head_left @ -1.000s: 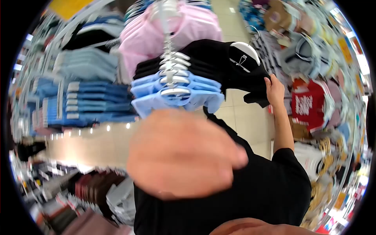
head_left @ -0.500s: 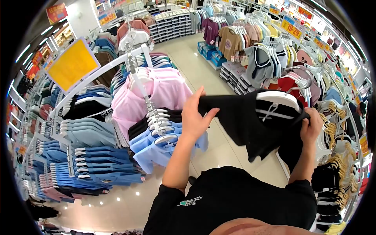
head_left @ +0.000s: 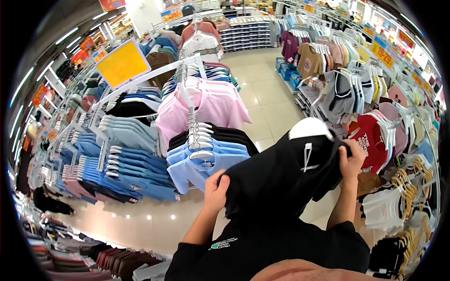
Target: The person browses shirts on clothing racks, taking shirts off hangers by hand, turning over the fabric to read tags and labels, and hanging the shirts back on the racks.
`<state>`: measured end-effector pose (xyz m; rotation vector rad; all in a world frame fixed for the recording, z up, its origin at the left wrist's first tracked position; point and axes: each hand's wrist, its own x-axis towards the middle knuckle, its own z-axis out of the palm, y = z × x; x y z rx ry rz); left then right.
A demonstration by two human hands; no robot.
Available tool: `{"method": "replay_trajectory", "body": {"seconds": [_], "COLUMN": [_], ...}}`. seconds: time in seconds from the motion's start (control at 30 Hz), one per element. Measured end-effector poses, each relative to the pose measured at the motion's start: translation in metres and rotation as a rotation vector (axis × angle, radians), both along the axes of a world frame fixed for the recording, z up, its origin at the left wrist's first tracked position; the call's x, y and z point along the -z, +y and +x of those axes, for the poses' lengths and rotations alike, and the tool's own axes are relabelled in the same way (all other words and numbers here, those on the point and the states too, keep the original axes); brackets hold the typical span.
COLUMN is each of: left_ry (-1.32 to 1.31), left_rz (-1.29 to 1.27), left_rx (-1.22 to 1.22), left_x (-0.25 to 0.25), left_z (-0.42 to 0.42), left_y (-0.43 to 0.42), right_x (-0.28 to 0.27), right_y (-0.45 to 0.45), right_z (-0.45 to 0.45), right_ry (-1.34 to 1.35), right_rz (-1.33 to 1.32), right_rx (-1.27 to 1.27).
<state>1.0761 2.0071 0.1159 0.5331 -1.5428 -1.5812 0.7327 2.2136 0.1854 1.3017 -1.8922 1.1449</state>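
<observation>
A black T-shirt (head_left: 272, 173) on a white hanger (head_left: 310, 129) is stretched out in front of my body. My left hand (head_left: 216, 189) grips its left side, thumb on top of the cloth. At the other side, my right hand (head_left: 351, 159) is closed on the fabric near the shoulder. A small white tag or strip (head_left: 307, 157) shows inside the neck opening. The lower part of the garment overlaps my own black shirt, so its hem is hard to make out. Just beyond my left hand hang light blue T-shirts (head_left: 201, 164).
A white rack bar (head_left: 187, 96) carries pink shirts (head_left: 201, 105) and black shirts behind the blue ones. Denim-blue garments (head_left: 140, 173) hang at left under a yellow sign (head_left: 123, 63). To the right are red shirts (head_left: 372, 140) and white tops on wooden hangers (head_left: 384, 206). A tiled aisle (head_left: 262, 93) runs between.
The black T-shirt has come closer to my body, and both hands have lowered with it. My left hand has closed on the cloth. The view has turned left.
</observation>
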Motion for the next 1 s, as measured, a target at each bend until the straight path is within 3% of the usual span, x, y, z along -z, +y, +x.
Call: {"method": "replay_trajectory", "body": {"seconds": [0.27, 0.37, 0.47, 0.73, 1.0], "left_ry": [-0.240, -0.306, -0.401, -0.452, -0.347], "left_rz": [0.093, 0.007, -0.002, 0.124, 0.186], "left_rx": [-0.273, -0.374, -0.470, -0.465, -0.383], "left_x": [0.044, 0.043, 0.018, 0.024, 0.028], "left_z": [0.058, 0.066, 0.062, 0.127, 0.155], "left_y": [0.051, 0.065, 0.080, 0.077, 0.035], "right_x": [0.083, 0.102, 0.132, 0.092, 0.105], "right_y": [-0.015, -0.013, -0.012, -0.034, -0.034], "right_z": [0.034, 0.039, 0.039, 0.076, 0.099], "right_ry": [-0.375, -0.471, -0.776, -0.752, -0.864], "right_rz": [0.223, 0.254, 0.291, 0.364, 0.393], "right_rx": [-0.252, -0.306, -0.331, -0.536, -0.596]}}
